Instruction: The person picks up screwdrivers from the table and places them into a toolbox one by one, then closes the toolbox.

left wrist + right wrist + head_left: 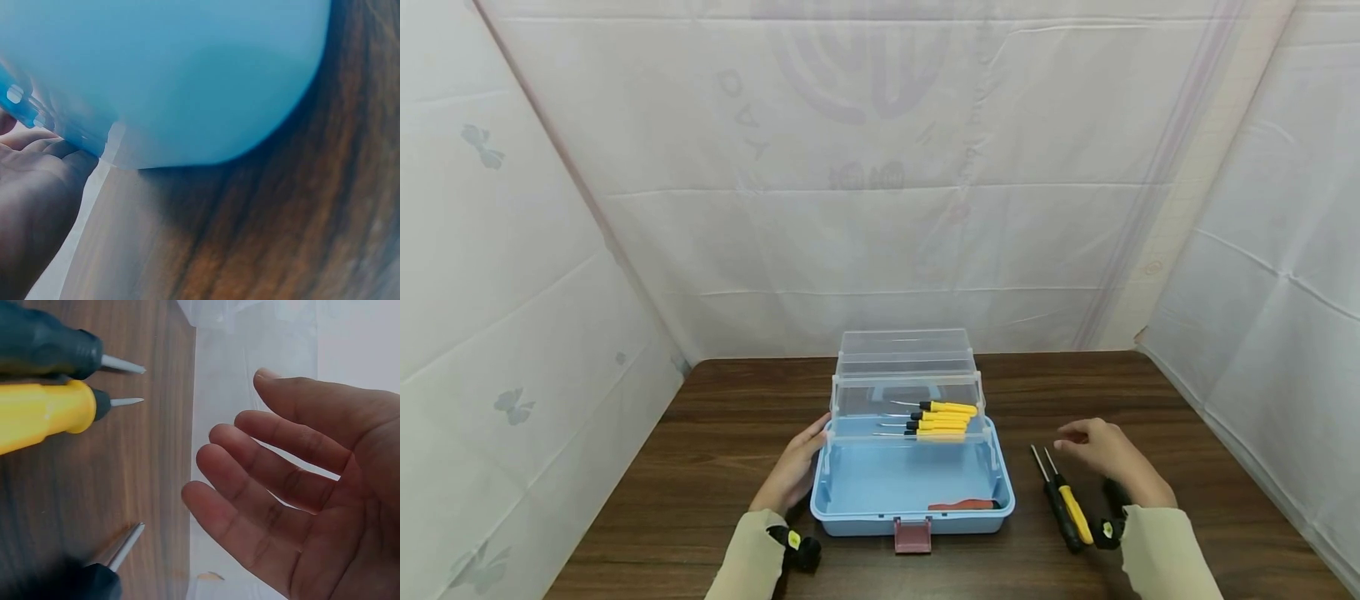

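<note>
A light blue toolbox point(842, 527) stands with its clear lid point(906, 340) raised and a clear tray point(857, 404) swung up. Several yellow-handled screwdrivers point(942, 425) lie in the tray, and a red-handled tool point(966, 504) lies at the bottom front. My left hand point(793, 471) rests against the box's left side, its fingers by the rear corner. To the right of the box, my right hand point(294, 475) hovers holding nothing, fingers loosely bent. Below it lie a black screwdriver point(1062, 510) and a yellow screwdriver point(1075, 510). Another dark-handled screwdriver point(103, 581) shows in the right wrist view.
The brown wooden table point(737, 400) reaches back to a white sheet wall point(880, 250). More white sheets hang at the left and right. A reddish latch point(913, 537) sticks out from the box's front.
</note>
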Demonstrator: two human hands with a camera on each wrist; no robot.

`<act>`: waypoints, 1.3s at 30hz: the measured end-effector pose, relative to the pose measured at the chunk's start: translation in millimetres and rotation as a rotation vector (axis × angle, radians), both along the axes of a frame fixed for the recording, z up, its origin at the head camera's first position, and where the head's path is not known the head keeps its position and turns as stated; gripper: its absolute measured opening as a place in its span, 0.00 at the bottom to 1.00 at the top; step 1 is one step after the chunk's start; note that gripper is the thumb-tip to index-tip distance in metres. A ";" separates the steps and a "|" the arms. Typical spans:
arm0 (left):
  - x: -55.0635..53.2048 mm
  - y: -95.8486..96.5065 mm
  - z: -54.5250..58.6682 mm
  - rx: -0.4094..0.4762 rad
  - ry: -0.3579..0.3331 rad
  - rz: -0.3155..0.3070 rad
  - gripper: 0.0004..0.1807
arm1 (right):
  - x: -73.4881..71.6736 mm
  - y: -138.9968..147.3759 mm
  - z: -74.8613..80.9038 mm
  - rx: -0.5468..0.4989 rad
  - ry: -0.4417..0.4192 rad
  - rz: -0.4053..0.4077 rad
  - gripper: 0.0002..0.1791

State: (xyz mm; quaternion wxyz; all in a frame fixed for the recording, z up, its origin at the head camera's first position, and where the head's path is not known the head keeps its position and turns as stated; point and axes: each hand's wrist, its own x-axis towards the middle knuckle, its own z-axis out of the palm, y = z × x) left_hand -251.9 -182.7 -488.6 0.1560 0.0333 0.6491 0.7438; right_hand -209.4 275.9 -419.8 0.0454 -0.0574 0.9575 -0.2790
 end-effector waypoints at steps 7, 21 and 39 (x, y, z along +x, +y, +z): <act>-0.3 0.4 -1.9 0.006 0.004 0.008 0.29 | 3.5 3.1 -7.9 -0.002 -0.047 -0.007 0.23; 1.0 1.9 -0.1 0.004 0.019 0.005 0.29 | 10.6 5.7 -20.0 -0.138 -0.222 -0.054 0.25; 0.6 1.1 -1.7 0.015 0.016 0.010 0.29 | 16.0 6.4 -31.8 -0.178 -0.303 -0.078 0.23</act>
